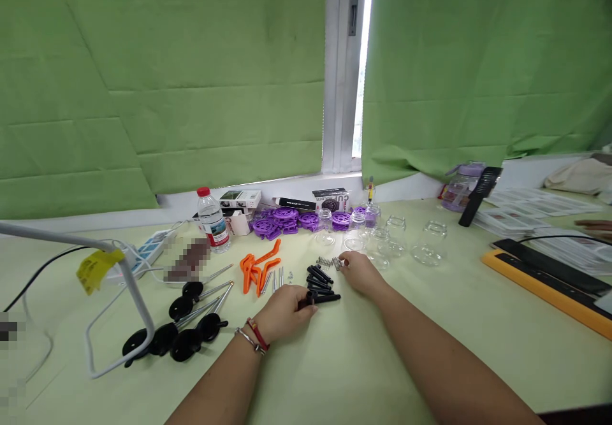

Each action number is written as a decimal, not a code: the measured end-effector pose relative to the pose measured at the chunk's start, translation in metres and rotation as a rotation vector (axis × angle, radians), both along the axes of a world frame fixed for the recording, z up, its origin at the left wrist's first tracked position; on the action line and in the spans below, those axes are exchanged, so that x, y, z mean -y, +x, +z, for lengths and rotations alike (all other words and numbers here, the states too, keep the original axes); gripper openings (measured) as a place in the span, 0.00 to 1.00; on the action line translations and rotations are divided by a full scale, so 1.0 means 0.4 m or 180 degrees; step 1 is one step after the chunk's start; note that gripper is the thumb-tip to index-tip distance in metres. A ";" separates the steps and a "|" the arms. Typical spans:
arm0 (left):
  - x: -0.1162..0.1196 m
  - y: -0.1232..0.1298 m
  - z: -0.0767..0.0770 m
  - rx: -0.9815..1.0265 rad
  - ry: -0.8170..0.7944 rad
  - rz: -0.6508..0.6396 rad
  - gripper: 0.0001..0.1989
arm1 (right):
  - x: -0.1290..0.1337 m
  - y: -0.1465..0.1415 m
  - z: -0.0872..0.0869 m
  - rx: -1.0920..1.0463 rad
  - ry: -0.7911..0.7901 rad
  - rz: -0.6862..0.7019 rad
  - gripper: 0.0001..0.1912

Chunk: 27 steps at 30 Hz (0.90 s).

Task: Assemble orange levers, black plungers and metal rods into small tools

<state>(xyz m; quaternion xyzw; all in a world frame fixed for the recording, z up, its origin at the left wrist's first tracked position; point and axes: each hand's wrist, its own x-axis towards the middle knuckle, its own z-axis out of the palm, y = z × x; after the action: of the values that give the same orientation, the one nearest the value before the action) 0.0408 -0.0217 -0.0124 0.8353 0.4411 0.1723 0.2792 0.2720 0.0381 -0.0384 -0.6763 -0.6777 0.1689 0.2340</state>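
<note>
Gripping a black tube (329,298) short of the far edge of the surface (344,380), the left hand (283,315) rests; the right hand (361,274) has fingers meeting a spring (337,264) (pinched or merely touched, I can't tell). Discs (186,346) seem joined to rods (224,299); orange levers (247,277) lie loose.

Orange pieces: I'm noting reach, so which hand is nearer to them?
Left. The left hand is just to the lower right of the orange pieces; the right hand is farther right, at the metal springs.
</note>
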 end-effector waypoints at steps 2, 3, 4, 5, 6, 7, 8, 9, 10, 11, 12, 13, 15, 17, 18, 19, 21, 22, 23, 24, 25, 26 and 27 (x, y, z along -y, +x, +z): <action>0.003 0.001 0.004 0.0035 -0.0028 0.0015 0.10 | -0.002 0.000 -0.003 0.0038 -0.0039 -0.0092 0.18; 0.004 0.002 0.006 0.0051 -0.0041 0.0021 0.10 | -0.002 0.000 -0.003 0.0054 -0.0063 -0.0146 0.19; 0.005 0.002 0.007 0.0063 -0.0052 0.0027 0.09 | -0.003 0.001 -0.004 0.0068 -0.0088 -0.0201 0.19; 0.006 0.002 0.008 0.0066 -0.0061 0.0030 0.09 | -0.003 0.001 -0.004 0.0078 -0.0114 -0.0254 0.19; 0.007 0.002 0.008 0.0066 -0.0065 0.0027 0.09 | -0.002 0.001 -0.003 0.0086 -0.0136 -0.0298 0.19; 0.007 0.003 0.009 0.0064 -0.0064 0.0022 0.09 | -0.001 0.001 -0.002 0.0090 -0.0151 -0.0332 0.19; 0.007 0.003 0.009 0.0056 -0.0062 0.0016 0.09 | 0.001 0.000 0.000 0.0090 -0.0158 -0.0354 0.19; 0.006 0.003 0.009 0.0047 -0.0061 0.0014 0.10 | 0.002 -0.001 0.003 0.0087 -0.0159 -0.0367 0.19; 0.006 0.003 0.009 0.0036 -0.0061 0.0012 0.10 | 0.004 -0.002 0.007 0.0089 -0.0159 -0.0377 0.20; 0.006 0.002 0.009 0.0027 -0.0061 0.0013 0.10 | 0.006 -0.005 0.012 0.0082 -0.0131 -0.0371 0.21; 0.005 0.002 0.008 0.0018 -0.0062 0.0010 0.10 | 0.009 -0.008 0.018 0.0049 -0.0066 -0.0345 0.23; 0.004 0.002 0.008 0.0014 -0.0058 0.0002 0.10 | 0.012 -0.012 0.025 -0.0024 0.0040 -0.0293 0.25; 0.003 0.001 0.006 0.0012 -0.0041 -0.0039 0.10 | 0.025 -0.026 0.040 -0.0342 0.0373 -0.0073 0.25; 0.000 -0.001 0.003 0.0008 -0.0016 -0.0070 0.10 | 0.049 -0.048 0.056 -0.0870 0.0725 0.0326 0.21; -0.001 -0.002 0.001 0.0007 -0.0003 -0.0074 0.10 | 0.065 -0.062 0.063 -0.1171 0.0852 0.0589 0.19; -0.001 -0.002 0.000 0.0007 0.0005 -0.0065 0.10 | 0.083 -0.076 0.069 -0.1434 0.0891 0.0887 0.17; -0.002 -0.003 -0.003 0.0015 0.0010 -0.0035 0.10 | 0.119 -0.105 0.078 -0.1756 0.0897 0.1425 0.16; -0.002 -0.003 -0.004 0.0027 0.0014 -0.0018 0.10 | 0.135 -0.117 0.081 -0.1745 0.0845 0.1673 0.16; -0.002 -0.002 -0.005 0.0044 0.0016 -0.0005 0.10 | 0.148 -0.127 0.082 -0.1682 0.0815 0.1868 0.17; -0.002 -0.002 -0.006 0.0067 0.0023 -0.0005 0.10 | 0.158 -0.135 0.083 -0.1595 0.0809 0.2018 0.17; -0.002 -0.002 -0.007 0.0093 0.0034 -0.0019 0.10 | 0.165 -0.141 0.083 -0.1487 0.0821 0.2124 0.18; -0.002 -0.001 -0.008 0.0119 0.0044 -0.0042 0.10 | 0.168 -0.144 0.083 -0.1381 0.0857 0.2182 0.19; -0.002 -0.002 -0.009 0.0134 0.0045 -0.0067 0.11 | 0.169 -0.145 0.083 -0.1279 0.0901 0.2204 0.19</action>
<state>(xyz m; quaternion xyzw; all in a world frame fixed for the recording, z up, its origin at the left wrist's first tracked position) 0.0402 -0.0207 -0.0160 0.8381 0.4250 0.1900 0.2843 0.2140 -0.0296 -0.0052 -0.3236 -0.8223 0.2712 0.3816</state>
